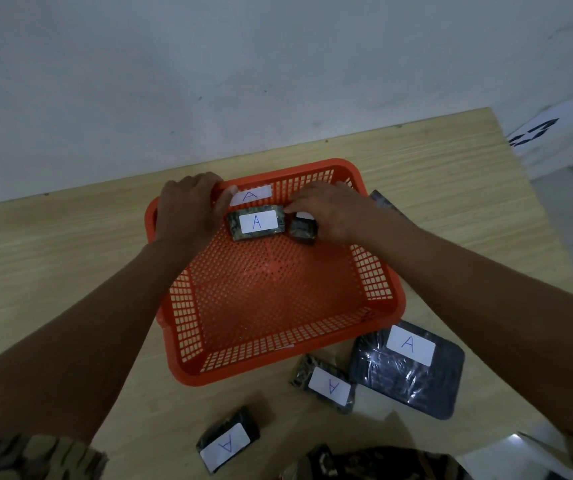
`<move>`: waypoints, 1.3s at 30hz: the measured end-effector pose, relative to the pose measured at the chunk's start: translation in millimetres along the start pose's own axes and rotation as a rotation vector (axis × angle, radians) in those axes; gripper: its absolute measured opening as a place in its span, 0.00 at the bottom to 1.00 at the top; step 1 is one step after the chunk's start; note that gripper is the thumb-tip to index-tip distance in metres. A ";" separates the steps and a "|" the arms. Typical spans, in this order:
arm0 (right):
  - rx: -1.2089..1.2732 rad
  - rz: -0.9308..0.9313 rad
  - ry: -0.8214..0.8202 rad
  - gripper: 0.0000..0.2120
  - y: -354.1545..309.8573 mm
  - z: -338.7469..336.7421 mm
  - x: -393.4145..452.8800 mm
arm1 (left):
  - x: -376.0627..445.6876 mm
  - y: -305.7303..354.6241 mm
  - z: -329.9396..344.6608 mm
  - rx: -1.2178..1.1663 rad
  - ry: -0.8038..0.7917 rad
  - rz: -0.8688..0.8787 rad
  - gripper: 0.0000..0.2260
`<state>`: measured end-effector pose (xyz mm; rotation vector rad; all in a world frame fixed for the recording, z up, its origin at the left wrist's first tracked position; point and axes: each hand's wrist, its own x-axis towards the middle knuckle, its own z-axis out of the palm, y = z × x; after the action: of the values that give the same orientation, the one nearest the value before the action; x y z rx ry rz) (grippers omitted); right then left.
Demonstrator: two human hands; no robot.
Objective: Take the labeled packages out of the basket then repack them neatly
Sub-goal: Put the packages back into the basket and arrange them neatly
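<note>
A: How does the basket look?

B: The orange mesh basket sits mid-worktop, mostly bare. Along its far wall lie a camouflage-wrapped package labeled A and a smaller dark package to its right.

A: And the hands?

B: The left hand curls its fingers over the far-left rim. The right hand has its fingers closed on the smaller dark package.

A: Anything outside?

B: Near right, a large black package; left of it, a small patterned package; nearest, another labeled package.
</note>
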<state>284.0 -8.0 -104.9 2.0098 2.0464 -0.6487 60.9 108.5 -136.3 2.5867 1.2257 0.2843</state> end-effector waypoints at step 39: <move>-0.108 0.040 0.390 0.24 -49.4 46.5 12.1 | -7.8 -3.3 -0.9 -0.025 -0.048 0.045 0.19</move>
<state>227.2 -16.5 -143.0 2.2451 2.1788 -0.1384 53.4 104.6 -137.0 2.5868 1.1416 0.2436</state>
